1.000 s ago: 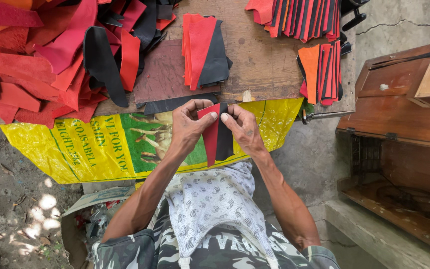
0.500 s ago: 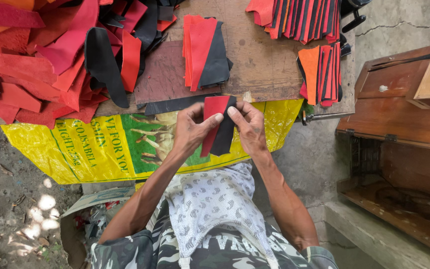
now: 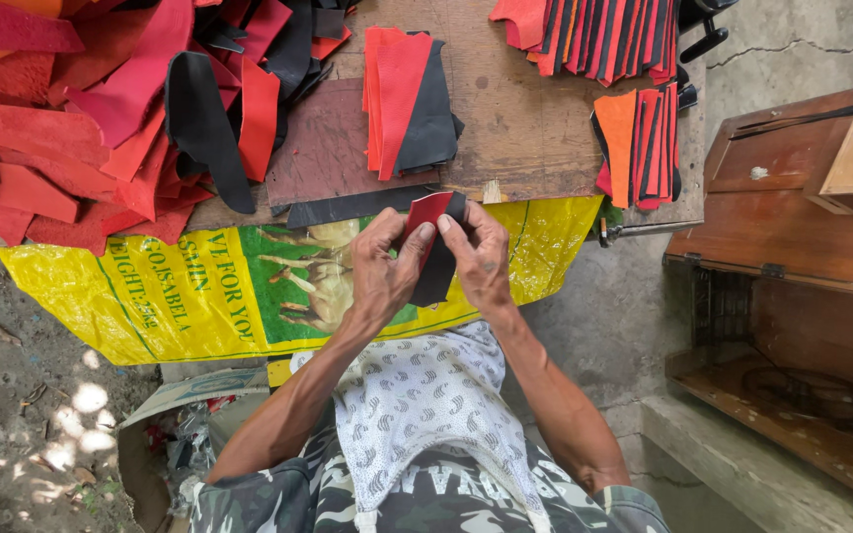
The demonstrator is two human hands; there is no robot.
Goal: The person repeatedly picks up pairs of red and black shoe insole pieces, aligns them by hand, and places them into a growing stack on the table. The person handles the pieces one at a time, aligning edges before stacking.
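Cut leather pieces spread over a wooden worktable

A red and black scrap heap [image 3: 91, 128] fills the upper left of the wooden table [image 3: 535, 128], above a yellow printed sack [image 3: 199, 296]. At centre frame, the left hand [image 3: 382, 266] and right hand [image 3: 481, 257] pinch a red and black leather piece [image 3: 434, 247] between closed fingertips.

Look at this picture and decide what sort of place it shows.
Probably a small open-air leather or shoe-parts workshop. A rough wooden worktable carries heaps of cut red and black pieces, both hands hold a red-and-black piece, and the ground is bare dirt.
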